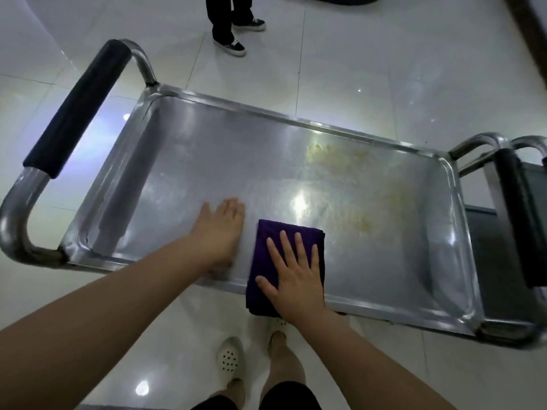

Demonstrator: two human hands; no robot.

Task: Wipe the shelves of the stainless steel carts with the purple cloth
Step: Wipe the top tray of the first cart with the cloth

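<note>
The top shelf (207,161) of a stainless steel cart fills the middle of the view, with yellowish smears (352,179) on its right half. A folded purple cloth (266,235) lies at the shelf's near edge and hangs slightly over the rim. My right hand (296,270) presses flat on the cloth with fingers spread. My left hand (220,229) rests flat on the bare shelf just left of the cloth, fingers straight.
Black-padded handles stand at the cart's left end (77,108) and right end (512,199). A second cart (532,184) abuts on the right. Another person's legs and dark shoes (233,39) stand beyond the cart on the white tiled floor. My own feet (231,356) are below the near rim.
</note>
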